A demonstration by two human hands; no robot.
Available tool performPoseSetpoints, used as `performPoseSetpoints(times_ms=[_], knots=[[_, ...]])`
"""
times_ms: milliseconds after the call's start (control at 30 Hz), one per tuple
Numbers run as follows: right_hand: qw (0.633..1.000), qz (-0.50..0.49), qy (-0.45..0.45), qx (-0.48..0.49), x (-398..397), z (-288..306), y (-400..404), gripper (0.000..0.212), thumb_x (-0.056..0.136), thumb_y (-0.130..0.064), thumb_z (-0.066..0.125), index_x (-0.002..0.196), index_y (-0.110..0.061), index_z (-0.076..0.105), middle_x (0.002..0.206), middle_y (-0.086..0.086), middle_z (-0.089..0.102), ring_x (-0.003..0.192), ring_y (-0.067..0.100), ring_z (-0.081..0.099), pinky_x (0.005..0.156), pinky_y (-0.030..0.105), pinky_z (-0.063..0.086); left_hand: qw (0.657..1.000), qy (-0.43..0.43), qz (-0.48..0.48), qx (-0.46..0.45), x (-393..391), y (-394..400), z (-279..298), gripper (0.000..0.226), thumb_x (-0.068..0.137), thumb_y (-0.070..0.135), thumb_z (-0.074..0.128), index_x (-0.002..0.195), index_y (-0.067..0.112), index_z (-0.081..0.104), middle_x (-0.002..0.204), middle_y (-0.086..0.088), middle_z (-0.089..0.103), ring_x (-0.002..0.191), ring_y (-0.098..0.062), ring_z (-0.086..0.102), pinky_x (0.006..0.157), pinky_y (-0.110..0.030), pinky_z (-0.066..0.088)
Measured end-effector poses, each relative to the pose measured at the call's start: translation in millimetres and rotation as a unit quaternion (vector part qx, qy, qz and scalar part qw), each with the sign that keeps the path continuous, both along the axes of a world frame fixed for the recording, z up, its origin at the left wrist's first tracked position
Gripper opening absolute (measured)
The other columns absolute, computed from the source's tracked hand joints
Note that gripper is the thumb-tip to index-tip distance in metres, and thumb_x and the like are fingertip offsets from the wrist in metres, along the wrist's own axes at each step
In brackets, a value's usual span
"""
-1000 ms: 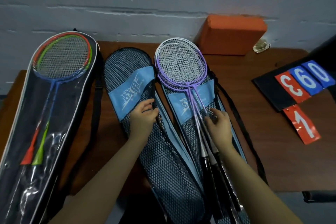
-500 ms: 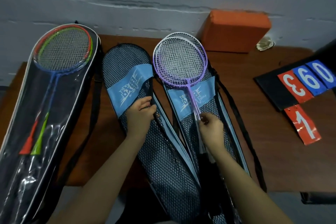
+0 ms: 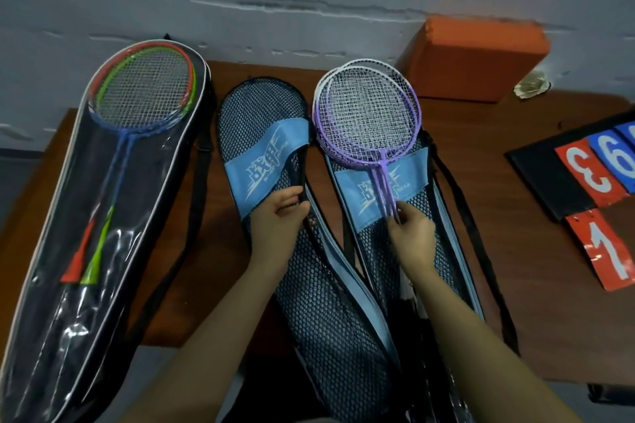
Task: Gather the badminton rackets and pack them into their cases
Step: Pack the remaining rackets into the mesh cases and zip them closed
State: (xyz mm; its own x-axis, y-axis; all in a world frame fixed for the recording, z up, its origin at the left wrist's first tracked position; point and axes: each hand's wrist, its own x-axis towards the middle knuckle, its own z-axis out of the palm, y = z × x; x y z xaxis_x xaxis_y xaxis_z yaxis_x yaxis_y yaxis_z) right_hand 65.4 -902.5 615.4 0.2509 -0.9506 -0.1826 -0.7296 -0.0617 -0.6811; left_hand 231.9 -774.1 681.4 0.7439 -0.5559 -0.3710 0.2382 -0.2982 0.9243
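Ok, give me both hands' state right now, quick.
Left hand: pinching the black edge of the middle mesh case.
Right hand: gripping the shafts of the purple rackets.

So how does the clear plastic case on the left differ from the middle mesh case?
The clear plastic case has a see-through front and already holds rackets with red, green and blue frames; the middle mesh case is black netting with a light blue band and looks empty. The clear plastic case lies untouched, while the left hand grips the middle mesh case's edge. Both are racket-shaped and lie lengthwise on the table.
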Motion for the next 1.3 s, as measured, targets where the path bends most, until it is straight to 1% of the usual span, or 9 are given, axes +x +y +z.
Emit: performPoseSetpoints(times_ms=[133,267,400,533,800,900,1067,1167,1300], knots=[[0.974,-0.062,-0.177,0.127,-7,18,-1,0.028,0.083,0.004,0.062,0.109,-0.007,0.065,0.079,0.014,0.065,0.059,0.026,0.059,0.056,0.037,0.054,1.000,-0.001,-0.024,0.003,0,-3,0,0.027,0.084,0.012,0.064,0.109,0.023,0.064,0.109,-0.002,0.063,0.095,-0.013,0.063,0.080,-0.031,0.054],[0.880,-0.062,-0.328,0.338,-16,30,-12,0.014,0.087,0.006,0.055,0.089,-0.004,0.063,0.073,0.012,0.061,0.052,0.020,0.053,0.045,0.025,0.045,0.998,-0.010,-0.054,0.011,-1,-3,1,0.027,0.085,0.013,0.063,0.110,0.023,0.063,0.107,-0.002,0.063,0.086,-0.009,0.064,0.079,-0.033,0.055],[0.838,-0.033,-0.359,0.410,-17,32,-14,0.012,0.093,-0.007,0.051,0.094,-0.005,0.063,0.068,0.006,0.057,0.047,0.014,0.048,0.039,0.021,0.036,0.999,0.003,-0.054,0.003,1,1,4,0.024,0.084,0.012,0.064,0.100,0.030,0.063,0.109,-0.003,0.063,0.089,-0.011,0.064,0.074,-0.030,0.055],[0.827,-0.036,-0.353,0.437,-15,42,-7,0.013,0.094,-0.006,0.048,0.093,-0.006,0.061,0.078,0.006,0.071,0.056,0.012,0.063,0.046,0.021,0.048,0.998,0.001,-0.061,-0.005,3,3,10,0.023,0.084,0.012,0.064,0.099,0.029,0.063,0.108,-0.002,0.063,0.082,-0.008,0.065,0.075,-0.033,0.057],[0.816,-0.003,-0.389,0.428,-25,61,-4,0.024,0.096,-0.012,0.044,0.111,-0.006,0.063,0.070,0.003,0.063,0.044,0.009,0.044,0.035,0.016,0.030,0.997,-0.001,-0.060,-0.038,0,6,16,0.022,0.084,0.008,0.065,0.100,0.023,0.063,0.100,0.001,0.060,0.087,-0.006,0.062,0.065,-0.018,0.056],[0.838,0.007,-0.380,0.391,-32,68,-4,0.021,0.097,-0.010,0.043,0.103,-0.005,0.063,0.065,0.000,0.052,0.041,0.006,0.031,0.034,0.014,0.021,0.998,0.004,-0.046,-0.036,3,5,18,0.022,0.084,0.007,0.065,0.102,0.020,0.062,0.103,-0.002,0.059,0.084,-0.005,0.061,0.063,-0.017,0.055],[0.899,0.020,-0.320,0.297,-55,70,-3,0.018,0.096,-0.012,0.048,0.087,-0.002,0.060,0.066,0.007,0.052,0.038,0.008,0.032,0.034,0.015,0.021,0.998,0.007,-0.051,-0.042,-4,-11,22,0.026,0.086,0.007,0.062,0.110,0.016,0.061,0.112,-0.004,0.055,0.086,-0.001,0.056,0.061,-0.016,0.053],[0.913,0.043,-0.291,0.282,-75,73,-1,0.026,0.096,-0.017,0.050,0.084,0.004,0.060,0.056,0.008,0.046,0.038,0.011,0.030,0.035,0.017,0.021,0.998,-0.001,-0.041,-0.043,-12,-22,20,0.031,0.087,0.007,0.062,0.118,0.013,0.059,0.116,-0.005,0.054,0.088,0.000,0.054,0.068,-0.020,0.050],[0.917,0.026,-0.288,0.274,-100,72,7,0.026,0.096,-0.013,0.049,0.073,-0.007,0.060,0.044,-0.005,0.048,0.035,0.009,0.030,0.036,0.016,0.021,0.999,0.008,-0.004,-0.041,-18,-34,15,0.037,0.087,0.005,0.060,0.124,0.009,0.056,0.124,-0.008,0.054,0.096,-0.010,0.055,0.079,-0.024,0.049]])
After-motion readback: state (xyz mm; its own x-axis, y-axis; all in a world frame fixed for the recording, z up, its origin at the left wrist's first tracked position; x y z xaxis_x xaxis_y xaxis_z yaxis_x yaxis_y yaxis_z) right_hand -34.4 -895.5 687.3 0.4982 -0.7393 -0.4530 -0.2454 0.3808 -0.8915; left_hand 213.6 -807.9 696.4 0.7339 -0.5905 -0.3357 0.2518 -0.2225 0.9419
